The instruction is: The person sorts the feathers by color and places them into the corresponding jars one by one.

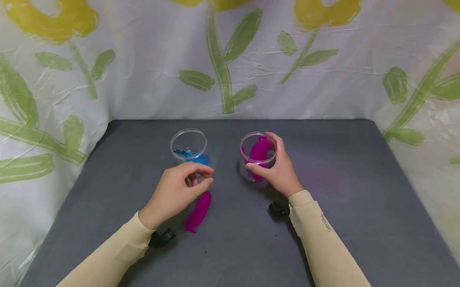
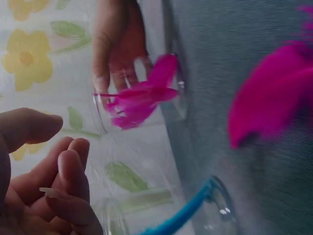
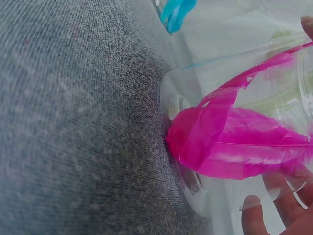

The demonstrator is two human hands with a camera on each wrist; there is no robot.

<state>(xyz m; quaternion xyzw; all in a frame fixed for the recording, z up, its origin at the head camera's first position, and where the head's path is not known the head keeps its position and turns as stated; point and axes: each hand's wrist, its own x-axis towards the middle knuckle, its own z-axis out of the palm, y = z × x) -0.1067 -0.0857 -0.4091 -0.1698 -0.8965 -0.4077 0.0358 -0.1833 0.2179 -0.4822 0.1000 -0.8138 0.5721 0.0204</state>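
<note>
My right hand (image 1: 282, 170) grips a clear plastic cup (image 1: 246, 172) standing on the table, thumb on the near side and fingers round the far side. Inside the cup are magenta feathers (image 3: 239, 147), seen through its wall in the right wrist view. Over the table hovers my left hand (image 1: 178, 190), its thumb and fingertips apart with nothing between them. Just below its fingertips in the head view, a loose magenta feather (image 1: 199, 213) lies on the table. Behind the left hand stands a second clear cup (image 1: 172, 142), partly hidden, with blue feathers (image 1: 199, 158) in it.
A dark grey cloth (image 1: 231, 265) covers the table. A white curtain (image 1: 148, 70) with yellow flowers and green leaves hangs along the back and sides. Tiny dark specks lie on the cloth near the front.
</note>
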